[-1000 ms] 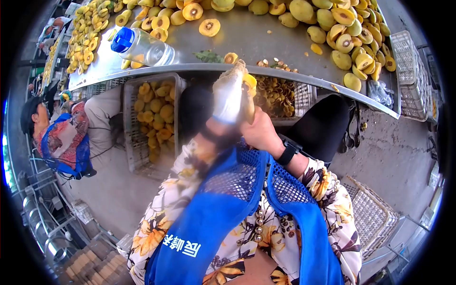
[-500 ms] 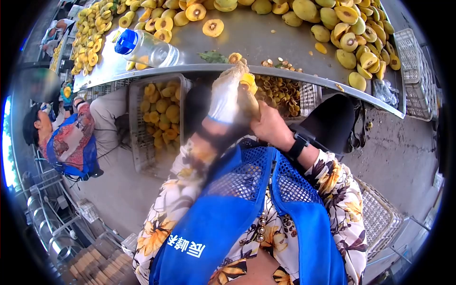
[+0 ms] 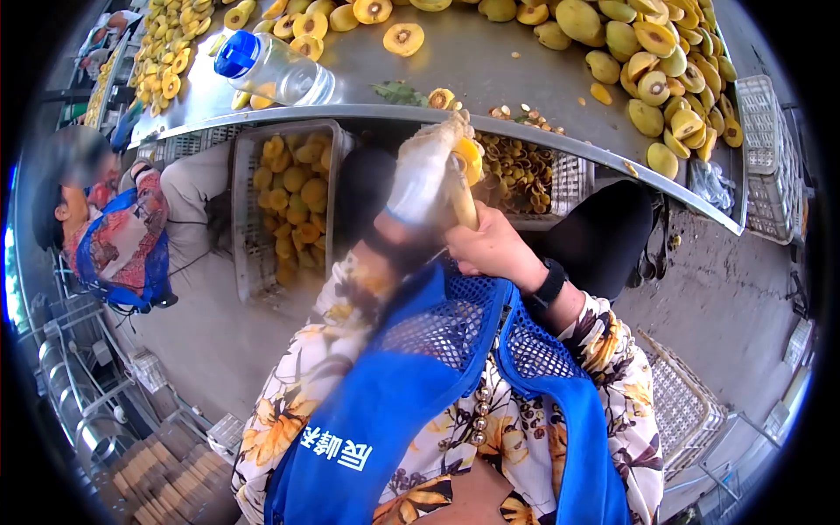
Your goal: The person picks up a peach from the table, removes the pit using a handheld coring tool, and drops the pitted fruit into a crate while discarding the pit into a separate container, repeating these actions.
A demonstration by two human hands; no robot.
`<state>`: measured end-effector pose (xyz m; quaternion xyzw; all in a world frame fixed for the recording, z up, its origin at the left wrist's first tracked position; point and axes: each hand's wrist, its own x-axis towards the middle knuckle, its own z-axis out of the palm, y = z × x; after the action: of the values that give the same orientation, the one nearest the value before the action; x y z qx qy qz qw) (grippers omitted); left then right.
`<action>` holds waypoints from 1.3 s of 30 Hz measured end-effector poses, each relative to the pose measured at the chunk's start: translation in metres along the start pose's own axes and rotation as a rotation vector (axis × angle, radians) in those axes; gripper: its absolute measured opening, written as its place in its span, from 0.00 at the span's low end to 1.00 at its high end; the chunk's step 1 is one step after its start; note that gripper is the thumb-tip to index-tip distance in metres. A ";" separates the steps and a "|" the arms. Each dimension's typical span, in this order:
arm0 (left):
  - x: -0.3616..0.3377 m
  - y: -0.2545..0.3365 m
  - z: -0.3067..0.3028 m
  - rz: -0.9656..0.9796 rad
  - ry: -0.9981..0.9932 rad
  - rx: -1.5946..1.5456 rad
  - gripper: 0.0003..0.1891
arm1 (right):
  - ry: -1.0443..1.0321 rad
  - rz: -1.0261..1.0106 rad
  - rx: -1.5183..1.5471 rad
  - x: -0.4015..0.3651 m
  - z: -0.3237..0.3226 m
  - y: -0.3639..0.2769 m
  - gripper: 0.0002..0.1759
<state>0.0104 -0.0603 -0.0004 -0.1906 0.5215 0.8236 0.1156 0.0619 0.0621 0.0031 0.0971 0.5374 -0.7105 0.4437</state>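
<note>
**A:** Where is the piece being worked?

**B:** The yellow fruit (image 3: 466, 157) is up in front of the chest, just below the table edge. The gloved left hand (image 3: 418, 179) has its fingers curled tight round it.

**A:** And the other hand?

**B:** The bare right hand (image 3: 492, 249) sits at five o'clock from the fruit. It is closed round a pale tool (image 3: 462, 208) whose tip meets the fruit. The tool is too blurred to name.

**A:** How far along is the job?

**B:** Mid-batch, I'd judge. Cut halves (image 3: 404, 38) with dark centres lie on the steel table (image 3: 490, 74) at twelve o'clock. A heap of whole and cut fruit (image 3: 652, 61) sits at one o'clock. The fruit crate (image 3: 241, 219) at nine o'clock holds plenty uncut, and the scrap crate (image 3: 570, 179) at two o'clock holds brownish scraps.

**A:** How does the held one look?

**B:** Bright yellow and small. I can't tell how deep the cut goes.
</note>
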 end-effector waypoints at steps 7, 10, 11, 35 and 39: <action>0.013 -0.014 -0.022 -0.016 -0.212 -0.048 0.15 | -0.224 0.000 0.229 0.011 -0.014 0.013 0.08; 0.009 -0.005 -0.011 0.028 -0.055 0.093 0.12 | -0.148 -0.096 -0.003 0.020 -0.015 0.024 0.09; 0.008 -0.003 -0.010 0.062 0.000 0.153 0.12 | -0.187 -0.059 0.055 0.020 -0.015 0.022 0.09; 0.174 0.082 -0.042 0.524 0.233 1.823 0.27 | 0.287 -0.186 -0.416 0.021 -0.054 0.031 0.07; 0.210 0.070 -0.031 0.363 -0.026 1.878 0.26 | 0.343 -0.129 -0.342 -0.008 -0.043 0.011 0.09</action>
<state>-0.1998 -0.1204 -0.0463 0.0728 0.9896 0.0763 0.0978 0.0602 0.1030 -0.0169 0.1054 0.7225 -0.6090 0.3097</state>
